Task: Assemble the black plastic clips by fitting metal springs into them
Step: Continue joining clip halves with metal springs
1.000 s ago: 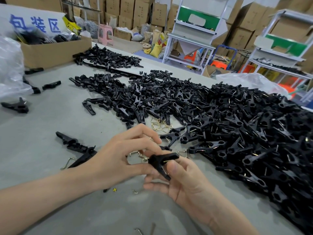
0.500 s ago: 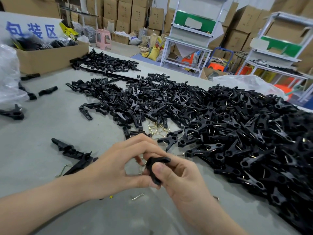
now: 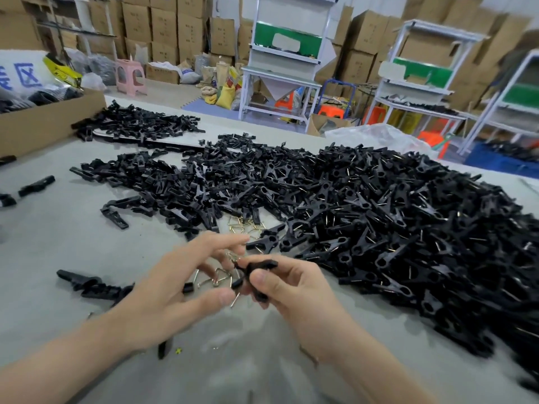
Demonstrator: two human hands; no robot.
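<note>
- The right hand (image 3: 294, 290) curls its thumb and fingers around a black clip (image 3: 258, 268), pinching it just above the table (image 3: 58, 246)
- The clip sits at the centre of the view, between the two hands, with a thin bit of metal wire (image 3: 235, 300) poking out at its 7 o'clock end
- The left hand (image 3: 172, 293) is opened wide, fingers fanned out and only lightly bent; its thumb tip lies just beside the lower end of the clip, and I cannot tell whether it touches
- Under the left fingers a few loose metal springs (image 3: 218, 277) lie on the table
- At 12 o'clock from the hands, near them, is a small cluster of brass-coloured springs (image 3: 245, 225), at the edge of the big pile
- The big pile of black clips (image 3: 379, 217) spreads from 11 o'clock round to 4 o'clock
- At 9 o'clock a few separate black clip pieces (image 3: 90, 284) lie by the left wrist
- Farther off at 11 o'clock is a smaller heap of black parts (image 3: 140, 123), and at 10 o'clock a cardboard box (image 3: 43, 126)
- At 1 o'clock, past the pile, lies a clear plastic bag (image 3: 379, 138)
- Beyond the table stand white shelf racks (image 3: 285, 53), a pink stool (image 3: 129, 74) and stacked cartons (image 3: 163, 21)
</note>
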